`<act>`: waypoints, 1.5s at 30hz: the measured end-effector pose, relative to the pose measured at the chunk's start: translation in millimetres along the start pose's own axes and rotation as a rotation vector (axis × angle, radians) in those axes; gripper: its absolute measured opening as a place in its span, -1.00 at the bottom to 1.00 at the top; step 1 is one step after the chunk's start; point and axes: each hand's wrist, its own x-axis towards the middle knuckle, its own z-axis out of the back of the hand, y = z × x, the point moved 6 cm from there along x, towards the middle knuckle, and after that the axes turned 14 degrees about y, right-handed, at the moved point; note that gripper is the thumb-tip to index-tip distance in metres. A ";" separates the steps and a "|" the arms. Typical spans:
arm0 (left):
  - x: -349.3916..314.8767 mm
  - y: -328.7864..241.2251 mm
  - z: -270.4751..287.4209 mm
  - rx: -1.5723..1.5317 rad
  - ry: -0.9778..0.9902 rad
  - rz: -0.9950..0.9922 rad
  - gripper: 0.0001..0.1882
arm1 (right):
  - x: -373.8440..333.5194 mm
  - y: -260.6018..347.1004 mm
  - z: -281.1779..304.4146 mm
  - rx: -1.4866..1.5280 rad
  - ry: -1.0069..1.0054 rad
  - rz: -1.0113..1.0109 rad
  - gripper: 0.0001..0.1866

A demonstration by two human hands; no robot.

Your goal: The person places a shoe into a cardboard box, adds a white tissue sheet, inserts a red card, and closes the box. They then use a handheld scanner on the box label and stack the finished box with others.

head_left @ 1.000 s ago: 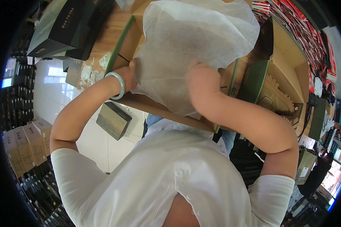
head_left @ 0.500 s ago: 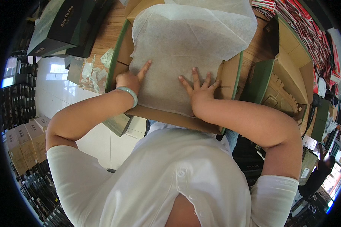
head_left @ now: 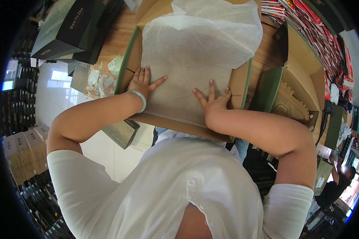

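A sheet of thin white tissue paper (head_left: 183, 59) lines an open cardboard box (head_left: 128, 59) with green outer walls and a brown inside. Its far part rises over the back of the box. Inside, near the left wall, my left hand (head_left: 141, 84) rests on the paper with fingers spread; a pale green bangle (head_left: 139, 100) circles that wrist. Toward the right wall, my right hand (head_left: 214, 102) lies on the sheet, fingers apart. Neither hand grips anything. Whatever lies beneath the paper is hidden.
On the right stands another open green box (head_left: 267, 91) holding a tan shoe (head_left: 289, 101). Red-and-white printed papers (head_left: 318, 40) pile up behind it. Dark green boxes (head_left: 64, 32) sit back left on the wooden table (head_left: 109, 42). A person in dark clothes (head_left: 334, 189) is at far right.
My left-hand fingers have spread out farther along the left side. My right hand has shifted slightly right and nearer to me. The raised tissue has changed shape a little.
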 end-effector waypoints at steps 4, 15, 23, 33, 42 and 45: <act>-14.1 5.0 23.1 0.044 0.026 -0.050 0.18 | -22.5 -1.6 16.1 -0.127 -0.004 0.014 0.11; 46.3 44.9 59.5 -0.671 -0.117 -0.120 -0.10 | 7.0 -21.7 78.9 0.504 -0.475 0.374 -0.35; 45.4 47.8 69.9 -0.687 -0.063 -0.058 -0.02 | 33.3 -70.3 94.9 0.732 -0.424 0.245 -0.36; -41.2 105.7 128.4 -1.175 -0.856 -0.072 -0.54 | -5.2 -43.9 68.2 0.421 -0.458 0.323 -0.20; 0.0 147.0 147.8 -1.337 -0.795 -0.039 -0.69 | 10.3 -24.3 78.5 0.387 -0.284 0.082 0.08; -8.9 154.8 136.3 -1.169 -1.072 0.320 -0.75 | 20.0 -24.4 77.5 0.340 -0.240 0.065 0.11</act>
